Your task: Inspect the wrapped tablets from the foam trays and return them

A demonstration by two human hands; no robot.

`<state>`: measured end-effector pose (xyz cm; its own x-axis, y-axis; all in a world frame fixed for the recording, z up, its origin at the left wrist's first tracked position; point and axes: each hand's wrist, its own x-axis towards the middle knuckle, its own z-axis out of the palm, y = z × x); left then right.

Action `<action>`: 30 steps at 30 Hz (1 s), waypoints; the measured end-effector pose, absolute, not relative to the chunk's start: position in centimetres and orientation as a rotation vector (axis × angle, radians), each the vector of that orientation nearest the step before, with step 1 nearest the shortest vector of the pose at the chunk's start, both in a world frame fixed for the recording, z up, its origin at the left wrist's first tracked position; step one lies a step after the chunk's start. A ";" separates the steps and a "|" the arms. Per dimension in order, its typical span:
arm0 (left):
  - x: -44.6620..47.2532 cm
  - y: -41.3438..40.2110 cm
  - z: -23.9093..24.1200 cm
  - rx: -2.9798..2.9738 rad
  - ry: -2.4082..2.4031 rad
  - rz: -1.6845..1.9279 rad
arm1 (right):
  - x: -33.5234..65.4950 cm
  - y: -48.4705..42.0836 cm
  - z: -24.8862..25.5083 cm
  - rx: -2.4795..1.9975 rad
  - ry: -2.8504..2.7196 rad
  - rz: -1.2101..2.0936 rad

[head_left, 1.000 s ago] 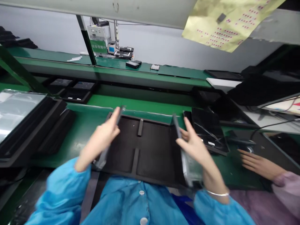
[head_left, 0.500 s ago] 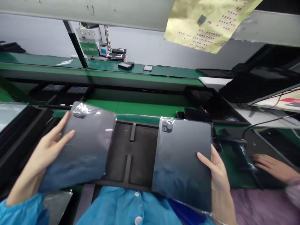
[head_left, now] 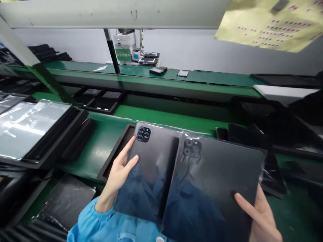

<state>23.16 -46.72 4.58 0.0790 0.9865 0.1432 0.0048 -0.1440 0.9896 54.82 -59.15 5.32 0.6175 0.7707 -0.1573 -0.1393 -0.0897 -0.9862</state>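
My left hand (head_left: 122,171) grips the left edge of a dark grey tablet (head_left: 148,174), back side up, its camera block at the top left corner. At the right, my right hand (head_left: 262,211) holds a second dark tablet (head_left: 212,188) in clear film by its right edge, thumb on the back. The two tablets are side by side, their inner edges meeting or overlapping slightly. Beneath them lies a black foam tray (head_left: 111,161), mostly covered; its left rim shows.
Left stands a stack of trays holding film-wrapped panels (head_left: 32,127). A film-wrapped dark item (head_left: 68,201) lies below it. Behind runs a green conveyor belt (head_left: 156,116) with black trays (head_left: 101,99). A yellow sheet (head_left: 267,30) hangs from the overhead beam (head_left: 113,15).
My view has swung left. The two tablets, apart before over the tray, have come together side by side, the right one nearer me. The co-worker's hand at the right has left the view.
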 end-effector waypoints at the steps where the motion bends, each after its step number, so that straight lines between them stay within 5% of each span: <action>1: 22.7 -46.7 4.7 1.373 1.092 1.248 | 55.0 -59.0 5.2 -1.474 -0.531 0.840; 13: 15.5 -44.2 5.6 1.508 1.279 1.296 | 55.7 -55.1 2.7 -1.582 -0.172 1.043; 30: 20.4 -48.3 6.6 1.471 1.258 1.394 | 55.9 -54.7 -2.4 -1.719 -0.440 0.863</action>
<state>20.36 -48.33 6.55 -0.0702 0.9629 0.2605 0.1605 -0.2469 0.9557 55.85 -54.67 -2.43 0.6650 0.6724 -0.3251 -0.1320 -0.3226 -0.9373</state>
